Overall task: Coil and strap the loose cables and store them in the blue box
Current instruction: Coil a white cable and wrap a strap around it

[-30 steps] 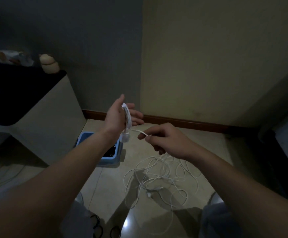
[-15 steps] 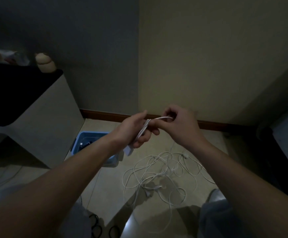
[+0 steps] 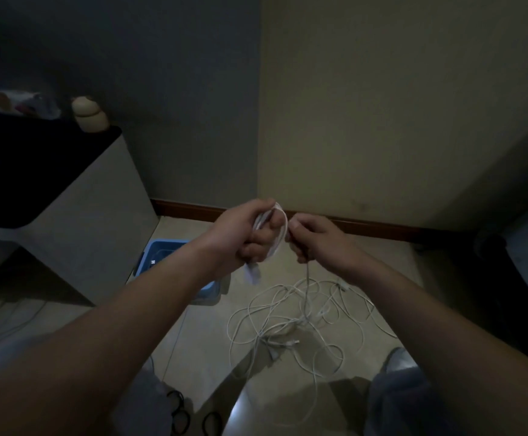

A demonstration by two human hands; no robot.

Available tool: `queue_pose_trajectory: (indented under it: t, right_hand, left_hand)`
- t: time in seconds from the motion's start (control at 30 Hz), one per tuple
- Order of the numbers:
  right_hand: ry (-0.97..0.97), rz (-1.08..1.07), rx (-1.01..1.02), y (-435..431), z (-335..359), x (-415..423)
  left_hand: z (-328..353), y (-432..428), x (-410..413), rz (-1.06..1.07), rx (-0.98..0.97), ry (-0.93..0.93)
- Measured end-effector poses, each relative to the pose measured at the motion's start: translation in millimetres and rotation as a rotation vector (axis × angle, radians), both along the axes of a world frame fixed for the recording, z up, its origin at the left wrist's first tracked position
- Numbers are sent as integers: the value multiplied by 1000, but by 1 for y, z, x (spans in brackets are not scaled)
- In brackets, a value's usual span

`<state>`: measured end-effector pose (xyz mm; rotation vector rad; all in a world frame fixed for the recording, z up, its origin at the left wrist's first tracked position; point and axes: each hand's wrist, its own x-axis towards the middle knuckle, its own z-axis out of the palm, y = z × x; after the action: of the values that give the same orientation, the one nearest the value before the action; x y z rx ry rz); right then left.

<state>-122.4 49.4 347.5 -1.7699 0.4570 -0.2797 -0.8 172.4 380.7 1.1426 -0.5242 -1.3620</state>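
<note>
1. Since a second ago the left hand (image 3: 240,237) has come down from its upright pose and tilted over. The right hand (image 3: 319,242) has closed in to sit just beside it.
2. Nearest, at the near edge of the floor (image 3: 206,347), two black loops (image 3: 177,413) lie between the person's knees (image 3: 398,385). It is too dark to tell what they are.
3. Just beyond, the loose cables (image 3: 294,322) sprawl in a white tangle on the middle of the floor, well apart from its far edge.
4. Above the tangle, the left hand's fingers curl round a white coil (image 3: 285,229), with several turns looped over them. A white plug (image 3: 252,274) dangles below the fist.
5. The right hand's fingers are narrow, pinching a strand (image 3: 307,278) right next to the coil. The strand hangs from the pinch down into the tangle.
6. Behind the left forearm, the blue box (image 3: 168,246) sits on the floor toward its far left corner, just beside the pale side of a dark-topped surface (image 3: 99,215). Something dark lies inside the box, but I cannot tell what.
7. A beige rounded object (image 3: 89,116) stands on the surface's back corner.
8. Farthest, a brown baseboard (image 3: 382,229) runs along the floor's far edge under the walls.
</note>
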Motion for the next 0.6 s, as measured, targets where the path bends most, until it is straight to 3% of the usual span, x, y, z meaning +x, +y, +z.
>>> queue_pose_trajectory:
  t: [0.13, 0.27, 0.6]
  right_hand:
    - [112, 101, -13, 11, -5, 2]
    - [234, 233, -90, 20, -9, 0]
    - [257, 256, -238, 19, -1, -5]
  left_hand:
    - [-2, 2, 7, 168, -78, 244]
    - [-5, 5, 19, 334, -133, 297]
    - [-13, -2, 32, 386, -4, -32]
